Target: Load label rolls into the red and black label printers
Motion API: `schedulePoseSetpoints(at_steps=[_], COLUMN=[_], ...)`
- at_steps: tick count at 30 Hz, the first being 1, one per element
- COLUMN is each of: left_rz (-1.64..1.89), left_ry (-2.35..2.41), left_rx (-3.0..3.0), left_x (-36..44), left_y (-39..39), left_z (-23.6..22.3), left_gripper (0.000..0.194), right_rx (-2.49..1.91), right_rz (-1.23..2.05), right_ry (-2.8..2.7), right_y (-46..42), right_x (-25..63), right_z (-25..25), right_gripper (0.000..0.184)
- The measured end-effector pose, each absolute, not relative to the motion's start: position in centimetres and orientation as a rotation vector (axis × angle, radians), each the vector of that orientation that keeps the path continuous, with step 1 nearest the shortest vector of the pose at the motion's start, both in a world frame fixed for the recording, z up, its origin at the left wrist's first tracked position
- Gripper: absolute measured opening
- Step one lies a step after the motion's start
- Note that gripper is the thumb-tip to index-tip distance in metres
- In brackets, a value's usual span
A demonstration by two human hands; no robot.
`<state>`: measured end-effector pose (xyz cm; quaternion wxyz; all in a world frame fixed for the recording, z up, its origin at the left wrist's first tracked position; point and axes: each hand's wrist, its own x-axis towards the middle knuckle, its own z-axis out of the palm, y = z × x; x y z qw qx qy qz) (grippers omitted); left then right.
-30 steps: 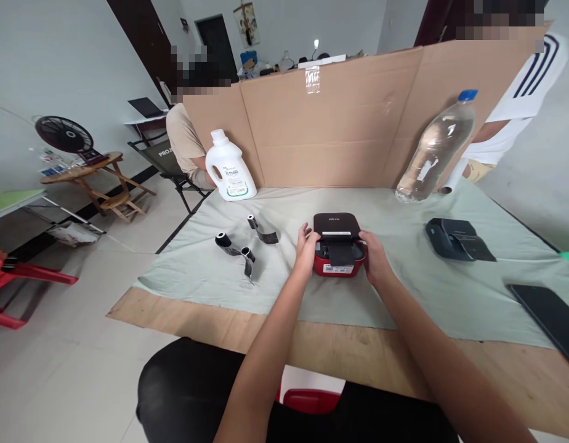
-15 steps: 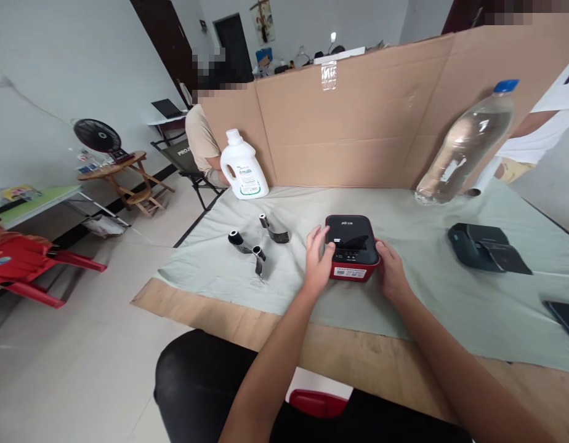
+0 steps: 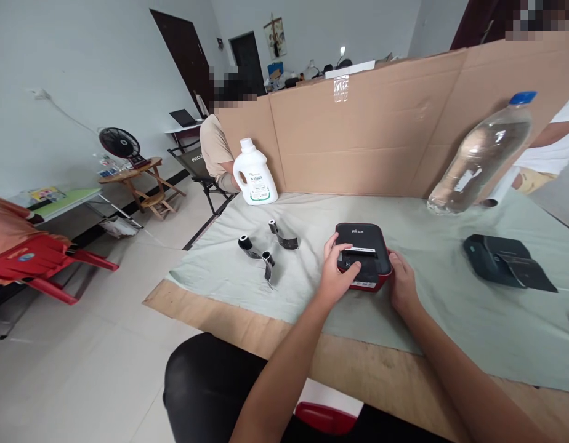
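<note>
A compact black-topped label printer (image 3: 358, 232) with red sides sits on the cloth in front of me, a white strip showing at the slot in its top. My left hand (image 3: 338, 271) is against its left side, with the thumb and a finger reaching over the top. On the opposite side, my right hand (image 3: 402, 280) presses against the red wall, some of its fingers hidden behind the printer. Left of them lie three small rolls with black film trailing: a rear roll (image 3: 284, 239), a left roll (image 3: 246, 242) and a front roll (image 3: 267, 261).
A white jug (image 3: 255, 175) and a large clear bottle (image 3: 483, 157) stand before a cardboard partition (image 3: 353, 147). A dark device with an open flap (image 3: 501, 261) lies to the right. Bare wood (image 3: 215, 311) edges the table nearest me. People sit beyond the partition.
My left fingers and thumb have moved farther over the printer's top. A white strip now shows at its slot. The whole view has shifted slightly.
</note>
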<state>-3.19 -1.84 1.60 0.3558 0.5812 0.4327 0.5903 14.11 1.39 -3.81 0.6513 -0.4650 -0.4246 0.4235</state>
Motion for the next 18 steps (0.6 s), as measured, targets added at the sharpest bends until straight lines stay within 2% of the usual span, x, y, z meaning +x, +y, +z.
schedulePoseSetpoints(at_steps=[5,7,18], left_rz=[1.469,1.39,1.367], left_ry=[1.116,1.093,0.992], left_rx=[1.255,1.114,0.997], left_x=[-2.87,-2.79,-2.64], left_y=[-1.64,-1.6,-1.83], left_z=[0.83,0.79,1.43], left_gripper=[0.086,0.098,0.095], right_rx=[-1.056,-1.048,-1.095], right_rz=[0.942,0.947,0.936], right_ry=[-0.982,-0.975,-0.979], right_y=[1.19,1.15,0.89], right_x=[13.99,13.95,13.85], right_z=[-3.67,-3.67,-3.3], right_gripper=[0.044,0.043,0.044])
